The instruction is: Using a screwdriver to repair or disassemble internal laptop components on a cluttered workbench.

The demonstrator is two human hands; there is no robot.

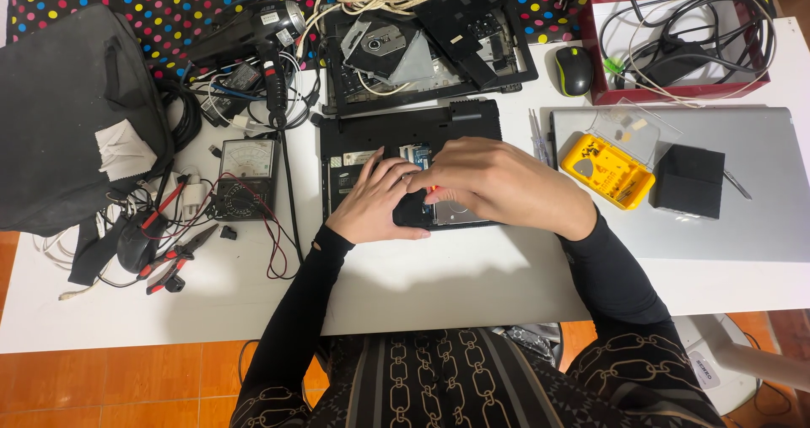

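A person in black sleeves works over an opened black laptop base [405, 141] lying upturned on a white table [439, 285]. The left hand [375, 200] presses flat on the chassis, fingers spread, grasping nothing that shows. The right hand [498, 183] curls over a silver metal drive [460, 215] seated at the base's near edge, pinching what appears to be a red-handled tool [432, 190]; the tip is hidden. The work looks like freeing that drive, so the next move would call for steady, square pressure. A yellow plastic bit case [607, 168] sits to the right, an analogue multimeter [246, 175] to the left.
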